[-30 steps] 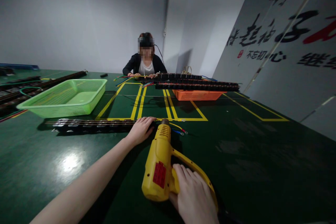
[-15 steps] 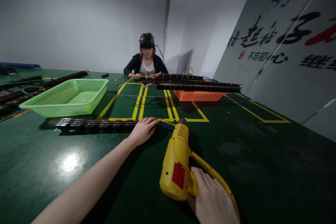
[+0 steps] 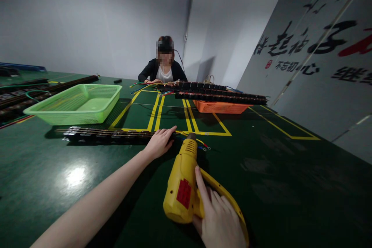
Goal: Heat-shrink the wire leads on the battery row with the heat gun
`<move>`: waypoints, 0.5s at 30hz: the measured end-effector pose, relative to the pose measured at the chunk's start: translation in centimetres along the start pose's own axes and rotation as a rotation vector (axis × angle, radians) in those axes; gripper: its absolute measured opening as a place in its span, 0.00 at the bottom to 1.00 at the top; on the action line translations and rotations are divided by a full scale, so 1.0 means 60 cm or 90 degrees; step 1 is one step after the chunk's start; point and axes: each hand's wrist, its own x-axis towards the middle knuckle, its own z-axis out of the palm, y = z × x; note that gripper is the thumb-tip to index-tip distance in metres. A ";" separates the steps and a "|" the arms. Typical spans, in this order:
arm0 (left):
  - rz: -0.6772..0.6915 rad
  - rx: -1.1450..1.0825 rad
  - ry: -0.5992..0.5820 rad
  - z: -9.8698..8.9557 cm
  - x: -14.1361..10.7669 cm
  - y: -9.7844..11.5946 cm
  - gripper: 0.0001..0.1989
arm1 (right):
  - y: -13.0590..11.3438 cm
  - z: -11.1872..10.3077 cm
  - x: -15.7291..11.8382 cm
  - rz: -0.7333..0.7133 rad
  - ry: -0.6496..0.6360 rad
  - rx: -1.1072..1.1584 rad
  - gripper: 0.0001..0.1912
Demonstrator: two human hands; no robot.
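Note:
My right hand (image 3: 219, 217) is wrapped around the handle of a yellow heat gun (image 3: 181, 186), its index finger stretched up along the side. The dark nozzle points away from me, close to several wires (image 3: 200, 142) with ring terminals, yellow, red and blue among them. My left hand (image 3: 159, 142) is closed over the right end of a long black bar (image 3: 110, 136) with metal clips and thin wires along it. This bar lies on the green table (image 3: 139, 209). My left fingertips are hidden behind the bar.
A green basket (image 3: 69, 118) stands behind the bar, at left. More black bars (image 3: 238, 96) rest over an orange basket (image 3: 221, 107) at the back. Opposite sits a person (image 3: 164, 71) with hands on the table. Further bars (image 3: 43, 97) lie far left.
My right hand has shifted the heat gun to the left, and its index finger is now extended. The wire ends with terminals have come into view. My left hand stays on the bar.

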 end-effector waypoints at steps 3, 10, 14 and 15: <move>0.008 -0.005 0.006 0.001 0.000 -0.002 0.27 | -0.015 0.004 0.006 -0.006 -0.017 -0.007 0.53; 0.000 -0.029 -0.026 -0.009 0.000 0.001 0.29 | -0.054 -0.034 0.031 -0.016 -0.180 0.007 0.48; 0.005 -0.031 -0.034 -0.009 -0.002 -0.004 0.32 | -0.065 -0.033 0.033 -0.032 -0.168 0.002 0.48; 0.007 -0.034 -0.036 -0.009 -0.002 -0.005 0.32 | -0.065 -0.031 0.032 -0.035 -0.162 0.002 0.48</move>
